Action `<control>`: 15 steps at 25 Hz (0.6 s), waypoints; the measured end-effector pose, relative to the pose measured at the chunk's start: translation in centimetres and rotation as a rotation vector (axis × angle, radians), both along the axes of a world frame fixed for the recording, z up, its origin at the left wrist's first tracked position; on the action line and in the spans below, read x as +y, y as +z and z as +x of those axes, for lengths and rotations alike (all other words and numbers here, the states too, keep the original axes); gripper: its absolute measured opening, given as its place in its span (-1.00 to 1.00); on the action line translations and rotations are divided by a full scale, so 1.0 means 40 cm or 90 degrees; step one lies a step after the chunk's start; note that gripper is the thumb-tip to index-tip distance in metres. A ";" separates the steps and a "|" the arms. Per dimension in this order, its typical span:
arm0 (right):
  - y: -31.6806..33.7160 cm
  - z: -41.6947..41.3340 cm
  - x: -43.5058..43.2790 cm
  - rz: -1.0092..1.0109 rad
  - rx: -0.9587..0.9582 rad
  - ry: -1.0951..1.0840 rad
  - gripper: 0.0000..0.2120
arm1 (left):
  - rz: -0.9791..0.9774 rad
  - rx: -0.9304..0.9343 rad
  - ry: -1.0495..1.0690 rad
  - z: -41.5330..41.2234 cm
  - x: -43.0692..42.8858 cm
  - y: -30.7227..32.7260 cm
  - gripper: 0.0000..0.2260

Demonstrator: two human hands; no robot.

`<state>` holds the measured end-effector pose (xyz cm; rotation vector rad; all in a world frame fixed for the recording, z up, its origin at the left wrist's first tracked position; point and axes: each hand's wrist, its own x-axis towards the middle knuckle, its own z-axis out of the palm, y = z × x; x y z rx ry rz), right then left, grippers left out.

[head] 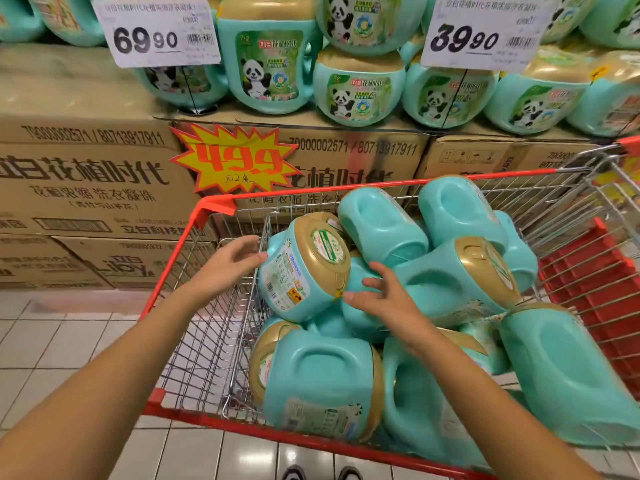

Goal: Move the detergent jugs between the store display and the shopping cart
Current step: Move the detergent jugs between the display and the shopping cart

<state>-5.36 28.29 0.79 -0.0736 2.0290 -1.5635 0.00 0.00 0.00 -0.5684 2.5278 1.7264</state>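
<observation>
Both hands flanked a teal detergent jug point(304, 268), fingers loose and spread: left hand point(232, 263) touching its labelled side, right hand point(381, 296) by its gold cap point(332, 251). It lay tilted atop other jugs point(322, 379) in the red-rimmed shopping cart point(346, 190), beside the store display point(270, 64).

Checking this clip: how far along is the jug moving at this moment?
Several jugs already lie piled in the shopping cart. In hand: the left hand and right hand, fingers open, flank the top jug by the cart's left wall, neither gripping it. Left: many more stand on the display; whether the cart is being filled or emptied cannot be told.
</observation>
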 end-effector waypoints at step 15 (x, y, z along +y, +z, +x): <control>-0.108 -0.004 -0.134 -0.103 0.055 -0.074 -0.26 | -0.049 -0.059 0.105 -0.031 0.117 -0.079 -0.30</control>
